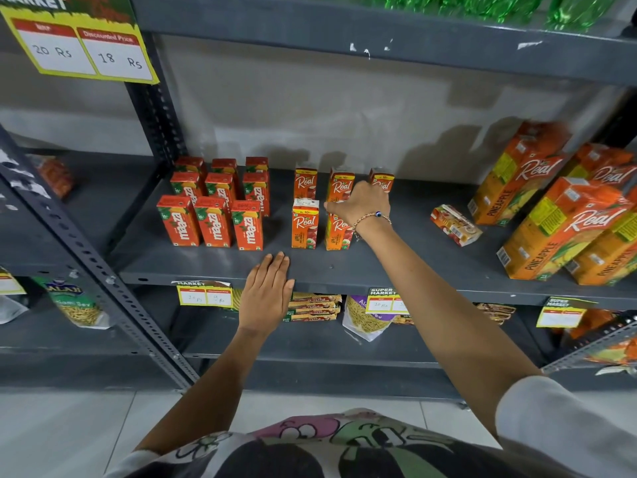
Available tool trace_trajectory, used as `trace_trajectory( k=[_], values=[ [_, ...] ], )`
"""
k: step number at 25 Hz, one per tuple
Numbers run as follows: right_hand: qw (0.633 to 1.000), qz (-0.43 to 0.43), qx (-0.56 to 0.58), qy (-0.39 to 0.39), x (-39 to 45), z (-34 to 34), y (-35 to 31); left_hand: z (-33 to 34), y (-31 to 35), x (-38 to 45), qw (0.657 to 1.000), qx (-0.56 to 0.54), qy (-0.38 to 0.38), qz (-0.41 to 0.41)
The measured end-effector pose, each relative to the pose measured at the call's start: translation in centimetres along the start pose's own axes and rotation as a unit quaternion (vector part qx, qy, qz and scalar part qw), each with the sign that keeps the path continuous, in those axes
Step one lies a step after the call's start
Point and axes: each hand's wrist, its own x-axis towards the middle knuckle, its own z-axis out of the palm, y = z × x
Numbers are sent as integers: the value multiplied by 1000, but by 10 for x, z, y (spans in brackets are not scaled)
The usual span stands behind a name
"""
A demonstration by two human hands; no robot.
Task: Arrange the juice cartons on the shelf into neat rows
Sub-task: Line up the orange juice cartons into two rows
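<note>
On the grey shelf (213,267), small red Maaza cartons (213,220) stand in three neat rows at the left. Beside them small orange Real apple cartons (305,224) stand upright in two rows. My right hand (362,205) rests over the top of the front right Real carton (337,232), fingers closed on it, partly hiding a back-row carton (382,181). One small Real carton (455,224) lies on its side further right. My left hand (267,291) lies flat and open on the shelf's front edge, holding nothing.
Large Real pineapple cartons (558,229) lean at the far right of the shelf. Snack packets (313,307) and price tags (203,294) sit on the shelf below. A perforated upright post (155,108) bounds the left. Green bottles (482,5) stand on the shelf above.
</note>
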Motion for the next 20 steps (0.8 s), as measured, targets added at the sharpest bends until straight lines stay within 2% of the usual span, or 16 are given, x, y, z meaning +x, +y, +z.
trace_trajectory(
  k=[10,14,17,20],
  values=[
    [999,23,47,7,3,13,4,-4,4,-1,1000,-11,-13,-18],
    [997,23,70,-10,1,6,15,-9,16,0,998,-18,-13,-62],
    [994,35,102,-1,9,-1,45,-8,29,4,998,-2,-22,-56],
    [996,65,53,30,26,-14,99,-4,40,5,998,1,-41,-42]
  ],
)
